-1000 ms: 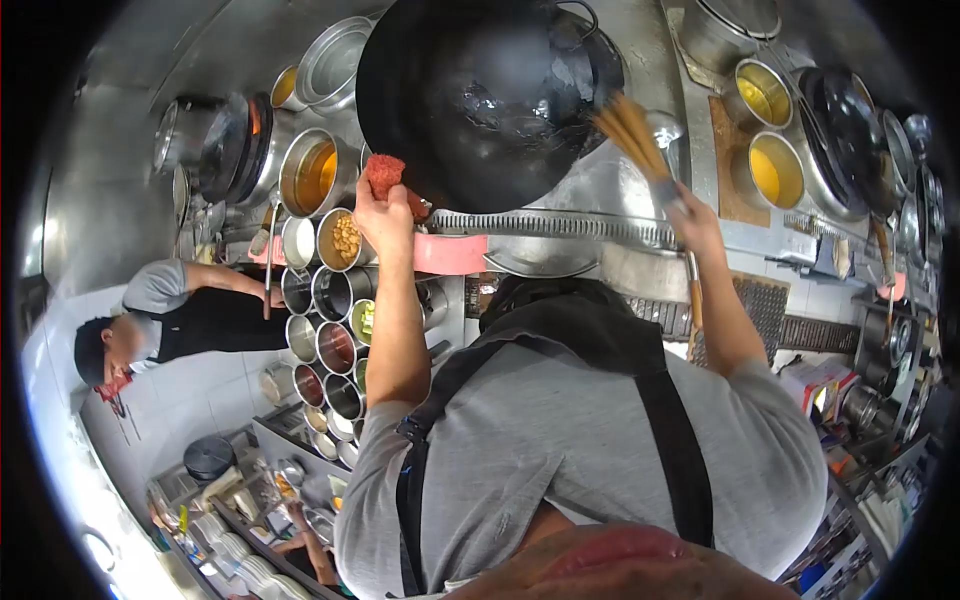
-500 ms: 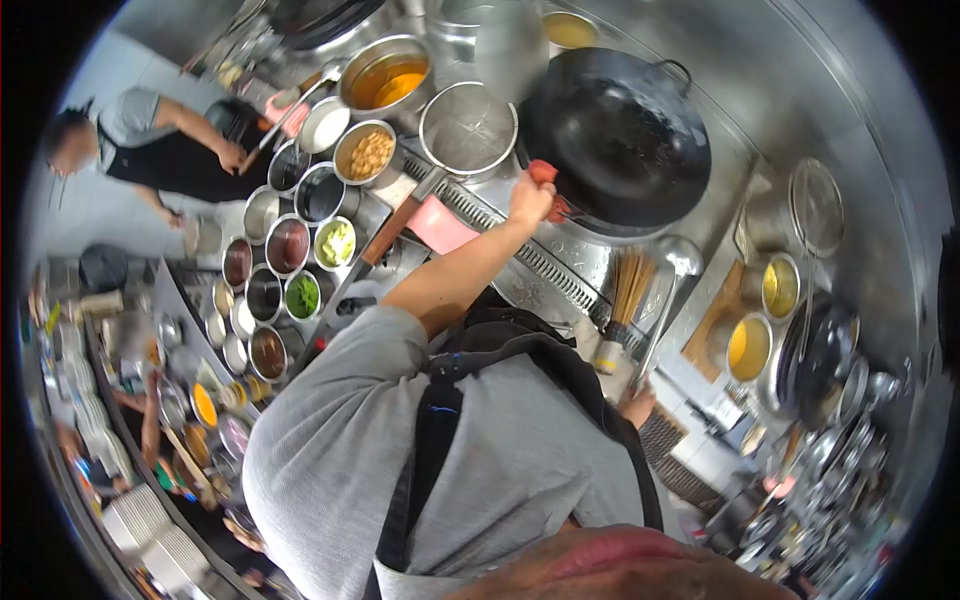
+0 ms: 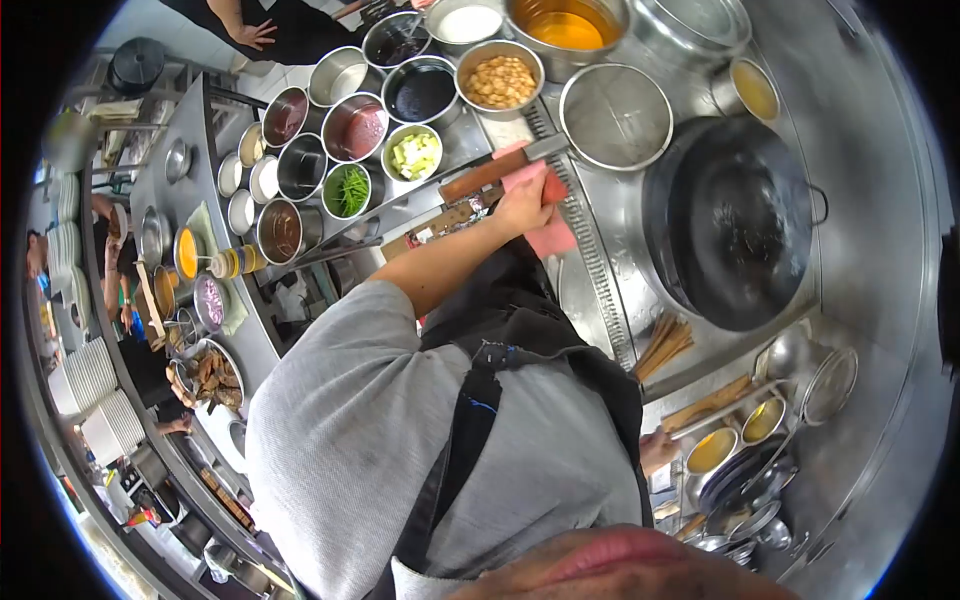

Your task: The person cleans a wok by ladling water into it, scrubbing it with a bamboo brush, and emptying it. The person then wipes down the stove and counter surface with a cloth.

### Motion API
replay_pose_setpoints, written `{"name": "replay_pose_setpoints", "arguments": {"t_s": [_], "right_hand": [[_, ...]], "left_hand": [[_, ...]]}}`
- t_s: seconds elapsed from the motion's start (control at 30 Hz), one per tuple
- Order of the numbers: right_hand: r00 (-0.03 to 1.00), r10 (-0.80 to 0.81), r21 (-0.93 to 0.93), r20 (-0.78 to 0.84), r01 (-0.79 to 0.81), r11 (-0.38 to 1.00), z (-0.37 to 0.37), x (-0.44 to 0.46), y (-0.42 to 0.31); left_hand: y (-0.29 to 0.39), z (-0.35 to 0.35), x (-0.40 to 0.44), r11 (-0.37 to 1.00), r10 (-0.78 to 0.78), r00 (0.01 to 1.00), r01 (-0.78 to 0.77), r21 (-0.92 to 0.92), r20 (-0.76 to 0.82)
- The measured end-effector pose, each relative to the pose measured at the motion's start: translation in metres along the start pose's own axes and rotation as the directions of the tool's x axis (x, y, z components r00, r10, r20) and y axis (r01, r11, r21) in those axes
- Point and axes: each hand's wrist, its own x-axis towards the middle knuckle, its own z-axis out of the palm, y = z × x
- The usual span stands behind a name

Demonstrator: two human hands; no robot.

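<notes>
My left hand [image 3: 525, 205] is closed on a folded red cloth [image 3: 554, 188], over a pink cloth [image 3: 550, 238] at the stove's near edge. Just beyond it lies the wooden handle [image 3: 484, 175] of a round mesh strainer [image 3: 617, 118]. Low on the right, my right hand [image 3: 657, 450] grips the end of a ladle [image 3: 728, 407], whose bowl points away from me. The black wok [image 3: 735, 225] sits on the range to the right of my left hand, its inside dark and shiny. A bamboo brush [image 3: 664, 346] stands near the wok's front edge.
Left of the strainer are several metal pots, with chickpea-like pieces [image 3: 500, 82], chopped pale green vegetable [image 3: 416, 155] and cut greens [image 3: 348, 190]. Orange liquid [image 3: 570, 28] fills a pot behind. Yellow-liquid pots [image 3: 711, 450] stand right. Another person's hand [image 3: 254, 36] shows upper left.
My left hand has left the wok's rim and come back to the pink cloth with the red cloth. My view has turned left. The ladle has swung toward the yellow-liquid pots.
</notes>
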Motion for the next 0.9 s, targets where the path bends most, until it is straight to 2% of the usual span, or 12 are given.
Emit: {"name": "replay_pose_setpoints", "arguments": {"t_s": [0.07, 0.2, 0.3, 0.4, 0.43, 0.53, 0.6, 0.7, 0.77, 0.8, 0.87, 0.9], "right_hand": [[1.0, 0.001, 0.079, -0.007, -0.001, 0.997, 0.023, 0.031, -0.041], [0.892, -0.405, 0.289, 0.201, 0.341, 0.895, 0.092, 0.09, -0.157], [0.89, -0.385, 0.209, 0.246, 0.339, 0.917, 0.167, 0.102, -0.263], [0.813, -0.342, 0.101, 0.471, 0.336, 0.937, 0.248, 0.128, -0.341], [0.769, -0.388, 0.122, 0.508, 0.382, 0.916, 0.28, 0.148, -0.352], [0.647, -0.48, -0.148, 0.592, 0.673, 0.724, 0.371, 0.173, -0.399], [0.697, -0.395, -0.323, 0.598, 0.661, 0.677, 0.421, 0.17, -0.429], [0.716, -0.292, -0.356, 0.635, 0.606, 0.712, 0.493, 0.205, -0.439], [0.546, -0.099, 0.058, 0.832, 0.092, 0.994, 0.518, 0.231, -0.443], [0.679, -0.16, 0.301, 0.717, -0.095, 0.949, 0.515, 0.223, -0.444], [0.712, -0.264, 0.621, 0.651, -0.298, 0.725, 0.511, 0.225, -0.434], [0.657, -0.318, 0.653, 0.683, -0.354, 0.67, 0.498, 0.221, -0.43]], "left_hand": [[-0.024, -0.004, 0.002, 0.969, 0.091, 0.991, -0.11, 0.22, 0.098], [-0.011, -0.019, 0.013, 0.984, 0.036, 0.979, -0.07, 0.167, 0.201], [-0.018, -0.018, 0.015, 0.95, 0.071, 0.975, -0.131, 0.284, 0.21], [-0.011, -0.023, 0.015, 0.962, 0.115, 0.984, -0.144, 0.233, 0.133], [-0.009, -0.026, 0.018, 0.971, 0.118, 0.984, -0.142, 0.19, 0.134], [-0.006, -0.041, 0.02, 0.989, 0.089, 0.979, -0.109, 0.103, 0.182], [-0.001, -0.055, 0.017, 0.991, 0.109, 0.972, -0.123, 0.054, 0.209], [0.012, -0.08, 0.009, 0.994, 0.094, 0.967, -0.106, 0.038, 0.237], [0.01, -0.089, -0.001, 0.993, 0.101, 0.97, -0.113, 0.043, 0.22], [0.006, -0.094, -0.008, 0.989, 0.134, 0.971, -0.144, 0.035, 0.199], [-0.001, -0.103, -0.025, 0.987, 0.148, 0.972, -0.157, 0.038, 0.183], [-0.003, -0.108, -0.036, 0.993, 0.112, 0.973, -0.118, 0.022, 0.203]]}}
